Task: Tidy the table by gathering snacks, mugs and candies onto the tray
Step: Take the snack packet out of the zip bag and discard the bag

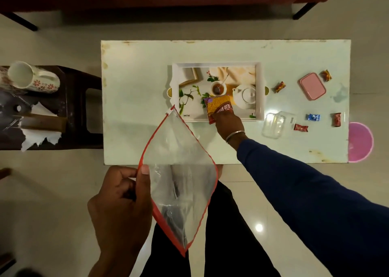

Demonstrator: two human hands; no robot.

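A white printed tray (260,91) lies in the middle of the pale table (136,87). My right hand (228,124) grips a red and yellow snack packet (219,106) that rests on the tray's near edge. My left hand (122,201) pinches the red edge of a clear zip pouch (179,171) held in front of the table. Several wrapped candies lie to the right: two red-brown ones (280,86) (326,75), a blue one (313,117), and two red ones (301,127) (336,119). A floral mug (31,77) lies on its side on a dark stool at left.
A pink lidded box (312,86) and a clear plastic container (277,124) sit right of the tray. A pink round lid (361,143) pokes out at the table's right edge. The dark stool (71,108) carries torn paper. A sofa stands beyond the table.
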